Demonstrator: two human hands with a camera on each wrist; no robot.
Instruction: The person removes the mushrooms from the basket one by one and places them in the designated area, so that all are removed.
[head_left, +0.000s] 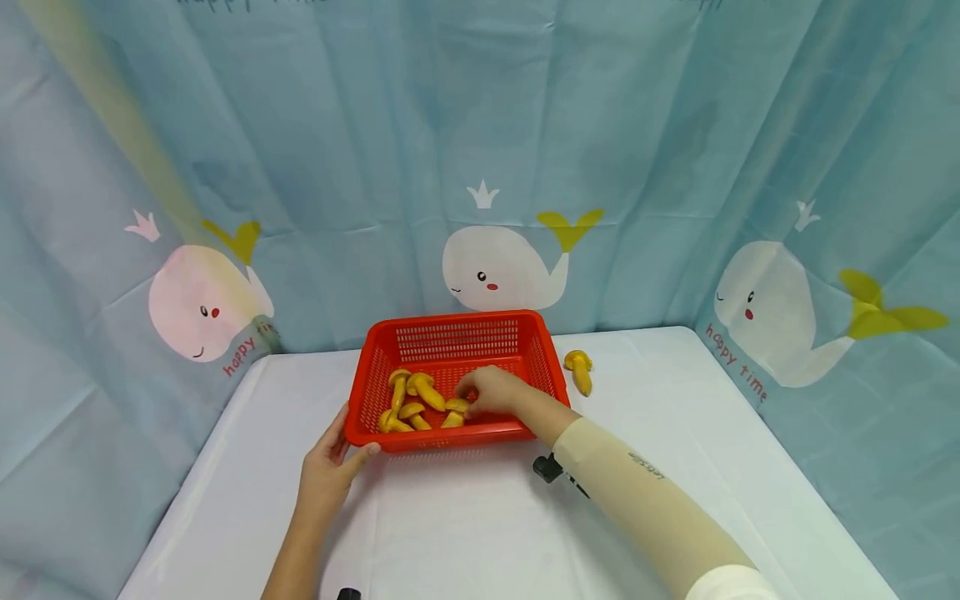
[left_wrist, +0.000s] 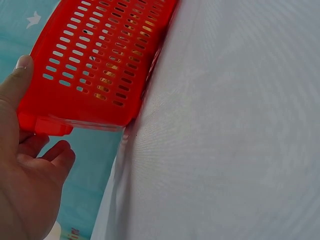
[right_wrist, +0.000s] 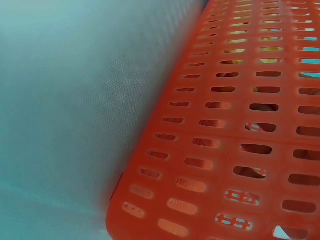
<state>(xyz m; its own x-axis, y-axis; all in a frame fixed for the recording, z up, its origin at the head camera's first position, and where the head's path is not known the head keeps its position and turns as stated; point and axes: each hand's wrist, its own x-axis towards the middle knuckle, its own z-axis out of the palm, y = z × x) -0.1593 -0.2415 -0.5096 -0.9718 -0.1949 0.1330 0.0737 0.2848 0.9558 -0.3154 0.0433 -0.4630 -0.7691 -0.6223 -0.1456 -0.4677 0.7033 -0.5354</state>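
A red plastic basket with slotted walls stands on the table, with several yellow mushrooms lying in its left half. My left hand grips the rim at the near left corner, thumb on one side and curled fingers under the lip, as the left wrist view shows. Over the near wall reaches my right hand, its curled fingers and thumb at a mushroom inside the basket. Fingertip contact is partly hidden. In the right wrist view the basket wall hides that hand.
Another yellow mushroom lies on the white tablecloth just right of the basket. A blue curtain with whale prints hangs close behind it and along both sides. A small black object shows by the right forearm.
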